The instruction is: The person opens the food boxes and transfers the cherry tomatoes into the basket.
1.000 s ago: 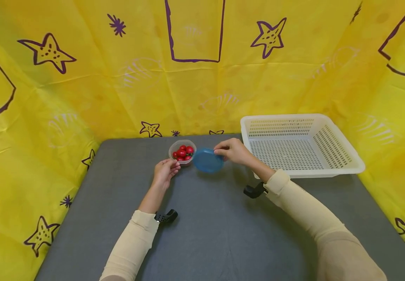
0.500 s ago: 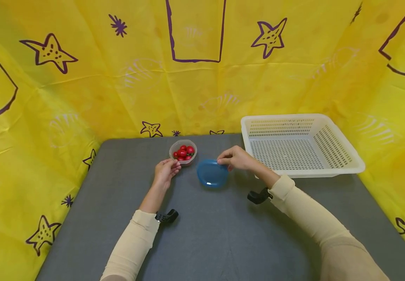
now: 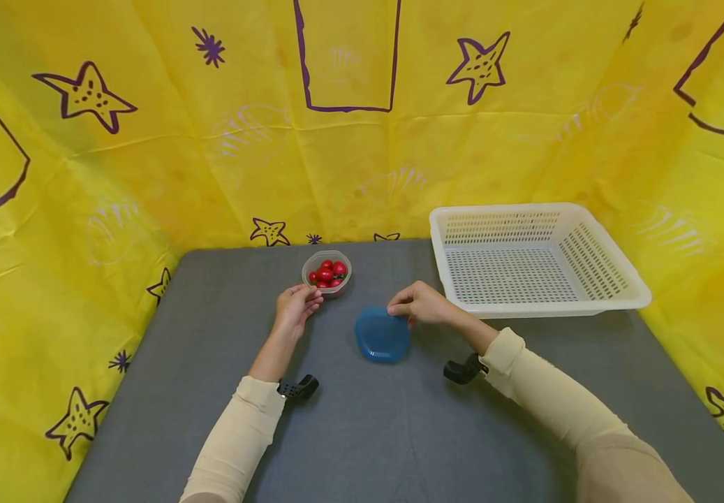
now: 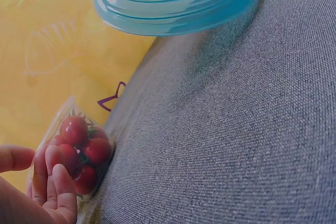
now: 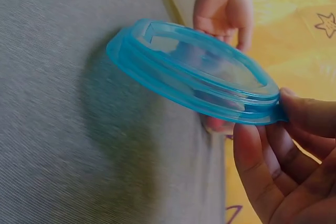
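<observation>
A clear plastic container (image 3: 307,270) of red cherry tomatoes (image 3: 326,274) stands near the far edge of the table, without a lid on it. At its near side is my left hand (image 3: 294,309). In the left wrist view its fingers (image 4: 64,187) lie against the container wall, with the thumb apart from them. My right hand (image 3: 426,304) pinches the edge of a translucent blue lid (image 3: 382,337) between thumb and fingers. The lid hangs tilted above the cloth, as the right wrist view shows, with its shadow below.
A white slotted plastic basket (image 3: 540,308) stands at the back right, close to my right hand. Grey cloth (image 3: 362,433) covers the table. A yellow patterned curtain (image 3: 349,161) rises behind it and at both sides.
My right hand has drawn the blue lid away from the container, toward me and slightly right, lowering in the head view. My left hand and the tomato container have stayed in place.
</observation>
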A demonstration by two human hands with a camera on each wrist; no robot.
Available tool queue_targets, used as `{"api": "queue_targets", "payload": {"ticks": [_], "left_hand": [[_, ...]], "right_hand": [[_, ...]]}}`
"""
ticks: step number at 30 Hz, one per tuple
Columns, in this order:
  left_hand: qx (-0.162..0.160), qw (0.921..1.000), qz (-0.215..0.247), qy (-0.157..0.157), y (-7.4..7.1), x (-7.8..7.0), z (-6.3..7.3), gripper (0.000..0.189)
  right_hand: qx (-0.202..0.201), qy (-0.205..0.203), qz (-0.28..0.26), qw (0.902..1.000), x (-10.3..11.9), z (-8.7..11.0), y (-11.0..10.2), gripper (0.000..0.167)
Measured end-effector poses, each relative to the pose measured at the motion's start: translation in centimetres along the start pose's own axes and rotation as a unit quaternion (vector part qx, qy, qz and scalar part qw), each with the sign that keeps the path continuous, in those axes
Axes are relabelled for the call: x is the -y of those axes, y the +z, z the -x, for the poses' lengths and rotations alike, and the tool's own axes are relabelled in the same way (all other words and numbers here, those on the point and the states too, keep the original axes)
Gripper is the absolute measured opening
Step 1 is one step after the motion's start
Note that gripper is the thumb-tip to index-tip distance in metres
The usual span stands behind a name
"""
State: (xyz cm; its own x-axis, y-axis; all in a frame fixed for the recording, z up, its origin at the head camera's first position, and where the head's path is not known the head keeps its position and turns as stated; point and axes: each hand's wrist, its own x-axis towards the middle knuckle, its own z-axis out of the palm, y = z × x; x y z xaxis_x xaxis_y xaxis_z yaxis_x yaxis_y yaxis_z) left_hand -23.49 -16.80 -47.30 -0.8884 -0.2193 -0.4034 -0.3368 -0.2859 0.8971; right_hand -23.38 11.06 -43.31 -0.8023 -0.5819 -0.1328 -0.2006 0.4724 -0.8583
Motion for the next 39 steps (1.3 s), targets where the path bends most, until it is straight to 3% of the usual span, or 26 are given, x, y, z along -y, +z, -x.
{"api": "queue_targets", "payload": {"ticks": [15,21,28,39], "left_hand": [[0.001,1.0,0.0,0.0,-0.1,0.1,0.0,0.011],[-0.002,1.0,-0.003,-0.002,-0.1,0.1,0.0,0.011],[-0.006,1.0,-0.005,-0.005,0.0,0.1,-0.1,0.012],[-0.004,1.0,0.006,-0.007,0.0,0.2,0.0,0.01]], "right_hand": [[-0.003,0.032,-0.024,0.9992,-3.2,0.9,2.3,0.019],[-0.012,0.02,0.056,0.9981,-4.1,0.5,2.5,0.016],[-0.012,-0.015,0.154,0.9879,-4.0,0.4,2.5,0.012],[-0.017,-0.043,0.193,0.9801,-3.7,0.6,2.2,0.011]]}}
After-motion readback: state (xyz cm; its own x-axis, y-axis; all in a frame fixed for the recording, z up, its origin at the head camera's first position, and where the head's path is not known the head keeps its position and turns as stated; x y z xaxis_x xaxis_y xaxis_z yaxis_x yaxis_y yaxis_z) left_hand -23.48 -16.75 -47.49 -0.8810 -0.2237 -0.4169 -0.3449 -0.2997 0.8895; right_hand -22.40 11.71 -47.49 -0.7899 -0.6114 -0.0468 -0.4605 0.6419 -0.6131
